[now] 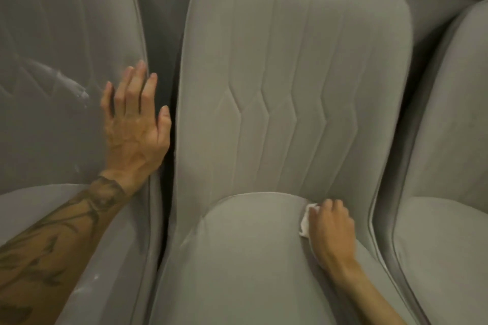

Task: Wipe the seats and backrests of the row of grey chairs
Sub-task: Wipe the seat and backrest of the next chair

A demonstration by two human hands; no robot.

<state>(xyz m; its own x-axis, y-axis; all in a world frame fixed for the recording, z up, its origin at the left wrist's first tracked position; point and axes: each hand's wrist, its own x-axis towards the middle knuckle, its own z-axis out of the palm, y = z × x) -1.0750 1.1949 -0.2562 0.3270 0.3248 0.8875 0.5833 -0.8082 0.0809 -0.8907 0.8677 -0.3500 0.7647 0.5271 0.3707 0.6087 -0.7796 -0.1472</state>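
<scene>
Three grey upholstered chairs stand side by side. The middle chair (290, 74) fills the centre, its backrest stitched with zigzag seams, its seat cushion (250, 258) below. My right hand (331, 221) holds a small white cloth (306, 220) against the back right of that seat, where it meets the backrest. My left hand (137, 119) lies flat with fingers spread on the right edge of the left chair's backrest (60, 60). That backrest shows pale smears.
The right chair (449, 166) is partly in view at the frame's edge. A narrow dark gap (169, 179) separates the left and middle chairs. A dark strip runs behind the backrests at the top right.
</scene>
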